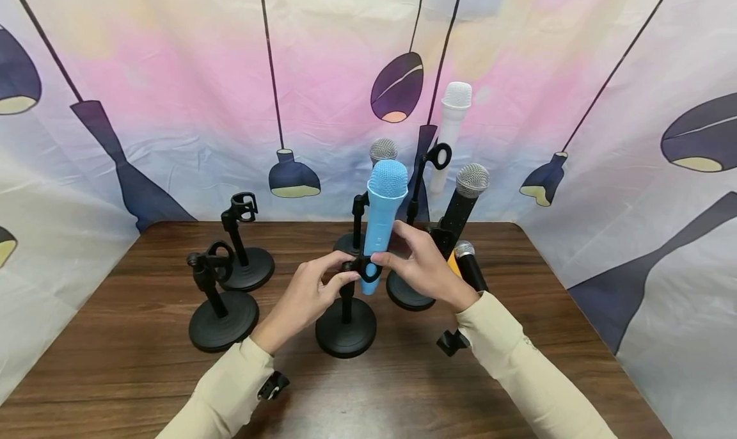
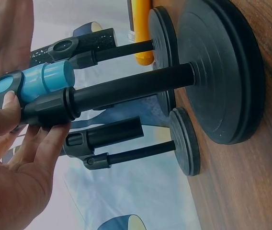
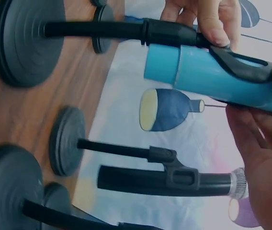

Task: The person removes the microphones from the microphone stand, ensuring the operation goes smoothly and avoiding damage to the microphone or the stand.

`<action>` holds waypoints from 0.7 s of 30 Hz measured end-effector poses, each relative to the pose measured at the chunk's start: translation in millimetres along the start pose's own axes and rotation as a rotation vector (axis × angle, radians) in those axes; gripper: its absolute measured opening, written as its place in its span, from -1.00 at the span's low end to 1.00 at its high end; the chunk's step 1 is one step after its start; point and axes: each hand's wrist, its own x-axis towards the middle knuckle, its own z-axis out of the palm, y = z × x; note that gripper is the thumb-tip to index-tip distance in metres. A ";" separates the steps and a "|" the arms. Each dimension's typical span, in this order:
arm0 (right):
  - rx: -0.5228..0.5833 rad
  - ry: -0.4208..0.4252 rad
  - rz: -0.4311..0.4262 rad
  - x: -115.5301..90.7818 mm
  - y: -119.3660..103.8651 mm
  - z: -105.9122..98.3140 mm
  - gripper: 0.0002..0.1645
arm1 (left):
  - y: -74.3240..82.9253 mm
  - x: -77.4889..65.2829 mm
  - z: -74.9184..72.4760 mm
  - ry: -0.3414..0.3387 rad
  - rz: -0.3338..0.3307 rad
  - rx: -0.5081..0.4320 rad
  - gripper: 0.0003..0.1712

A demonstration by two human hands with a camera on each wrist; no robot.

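A light blue microphone (image 1: 382,215) sits through the ring clip (image 3: 241,67) of a black desk stand (image 1: 345,329), its head up and its lower end poking out below the ring. My left hand (image 1: 311,292) pinches the stand's top joint beside the clip, with thumb and fingers on either side. On the microphone's other side, my right hand (image 1: 423,266) has its thumb on the clip and its fingers behind the blue body. The left wrist view shows the stand's post (image 2: 131,86) running between clip and round base.
Two black stands (image 1: 224,320) with bare clips are on the left. Behind the hands are a silver-headed microphone (image 1: 383,150), a white microphone (image 1: 457,106) and a speckled black microphone (image 1: 457,212) in a stand. Another black microphone (image 1: 471,272) and something yellow (image 1: 453,263) are near my right wrist.
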 end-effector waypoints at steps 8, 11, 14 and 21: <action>0.040 0.006 0.000 0.5 -1.1 0.1 -0.37 | 0.6 -2.3 -1.7 0.001 -0.017 -0.009 -0.76; 0.077 -0.015 0.019 0.2 0.2 -0.2 -0.35 | 0.8 -1.5 -1.5 -0.001 -0.014 -0.006 -0.76; 0.016 0.003 0.002 0.5 0.2 0.2 -0.44 | 0.8 -0.6 -1.1 0.004 -0.006 -0.005 -0.76; -0.021 0.013 -0.006 -0.1 -2.0 -0.9 -0.42 | 0.2 -0.4 0.2 0.009 0.008 0.002 -0.74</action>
